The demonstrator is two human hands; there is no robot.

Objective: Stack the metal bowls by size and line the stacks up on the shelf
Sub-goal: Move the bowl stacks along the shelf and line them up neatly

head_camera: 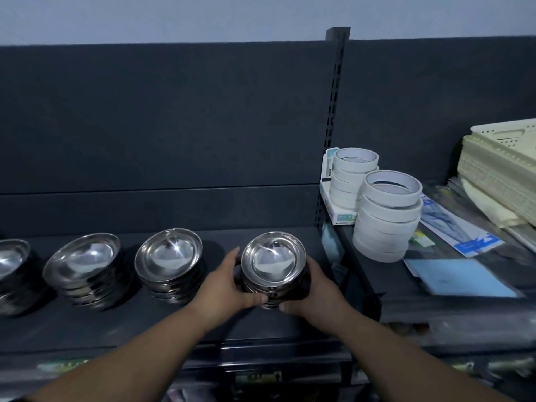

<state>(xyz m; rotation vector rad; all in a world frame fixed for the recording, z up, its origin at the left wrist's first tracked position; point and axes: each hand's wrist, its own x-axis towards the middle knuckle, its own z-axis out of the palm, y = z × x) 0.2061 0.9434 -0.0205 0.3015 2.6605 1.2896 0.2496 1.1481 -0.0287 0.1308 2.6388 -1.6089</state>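
Observation:
Several stacks of shiny metal bowls stand in a row on the dark shelf (121, 323). The rightmost stack (273, 262) is the smallest, and both hands cup it from the sides. My left hand (224, 281) grips its left side with the thumb at the base. My right hand (316, 288) wraps round its right side. To the left stand a wider stack (169, 258), a still wider stack (82, 261), and one more stack (11, 262) cut off by the frame's left edge.
A slotted upright post (333, 134) divides the shelf from the bay on the right. There stand two piles of white tape rolls (387, 216), a blue sheet (461, 275), packaged goods and cream plastic baskets (501, 169). A dark back panel rises behind the bowls.

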